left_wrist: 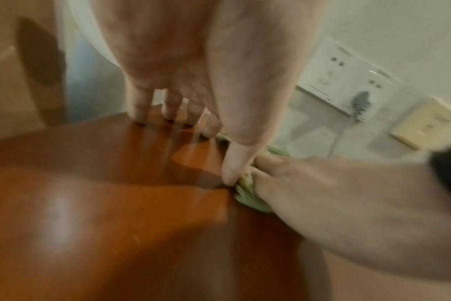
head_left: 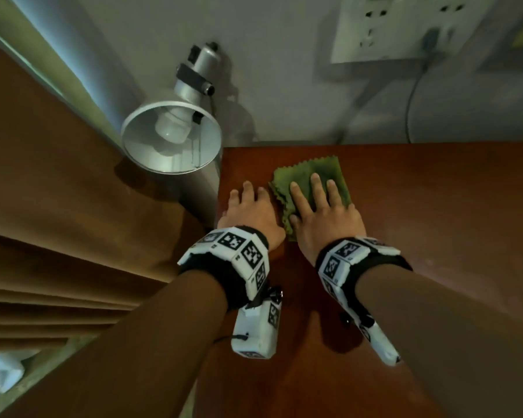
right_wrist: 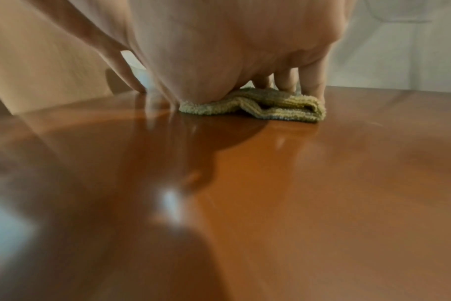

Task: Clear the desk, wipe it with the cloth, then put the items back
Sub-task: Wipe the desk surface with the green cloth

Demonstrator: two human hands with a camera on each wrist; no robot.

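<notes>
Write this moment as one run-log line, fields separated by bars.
phase: wiping | right hand: flat on green cloth | left hand: flat on desk, beside it

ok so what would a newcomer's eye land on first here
Probably the green cloth, pressed flat under the right hand near the back left corner of the reddish-brown desk. The left hand rests flat on the desk just beside it. Left of the desk, a white lamp turns its open shade toward the camera.
</notes>
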